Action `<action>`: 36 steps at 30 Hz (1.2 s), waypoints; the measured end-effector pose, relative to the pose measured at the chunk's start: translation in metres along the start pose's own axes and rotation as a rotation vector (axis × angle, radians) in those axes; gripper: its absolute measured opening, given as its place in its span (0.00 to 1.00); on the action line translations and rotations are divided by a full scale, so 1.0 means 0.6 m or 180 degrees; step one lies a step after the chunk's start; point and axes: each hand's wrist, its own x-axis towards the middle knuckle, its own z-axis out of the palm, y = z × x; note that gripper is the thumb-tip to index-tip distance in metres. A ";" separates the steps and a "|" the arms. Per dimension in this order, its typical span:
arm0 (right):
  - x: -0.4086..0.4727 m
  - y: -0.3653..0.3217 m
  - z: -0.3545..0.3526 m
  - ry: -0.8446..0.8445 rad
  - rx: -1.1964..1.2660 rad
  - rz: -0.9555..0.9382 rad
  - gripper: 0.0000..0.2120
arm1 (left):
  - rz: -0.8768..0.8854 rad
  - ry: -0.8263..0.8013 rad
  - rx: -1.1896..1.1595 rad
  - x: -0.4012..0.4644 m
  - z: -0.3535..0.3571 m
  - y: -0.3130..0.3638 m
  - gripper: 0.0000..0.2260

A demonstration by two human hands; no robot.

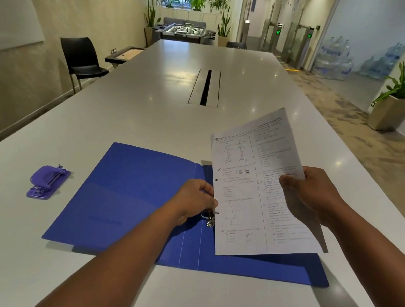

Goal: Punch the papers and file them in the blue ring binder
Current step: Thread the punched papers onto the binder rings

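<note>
A flat blue ring binder [127,192] lies open on the long white tabletop [159,93], its near right corner close to the tabletop's right edge. The right hand [308,197] grips a sheaf of white printed papers [253,193] by their right edge, lifted above the binder's right cover. The left hand [193,200] curls at the silver ring mechanism [209,219] beside the papers' left edge; whether it grips the mechanism is unclear. A purple hole punch [46,181] sits well apart at far left, with bare tabletop beyond.
</note>
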 end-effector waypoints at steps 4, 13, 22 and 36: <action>-0.002 0.003 0.003 -0.0035 -0.0032 -0.0024 0.05 | 0.0031 0.0086 0.0153 0.001 0.005 -0.005 0.09; 0.007 -0.003 0.014 -0.0077 -0.0253 -0.0064 0.03 | 0.0456 0.0842 0.0440 0.028 -0.004 0.017 0.08; 0.017 -0.023 0.022 -0.0156 -0.0713 -0.0169 0.07 | -0.0033 0.0426 0.0096 0.068 -0.011 0.023 0.02; 0.015 -0.018 0.014 -0.0154 -0.0531 -0.0036 0.08 | -0.0275 0.0275 -0.0330 0.088 -0.013 0.039 0.04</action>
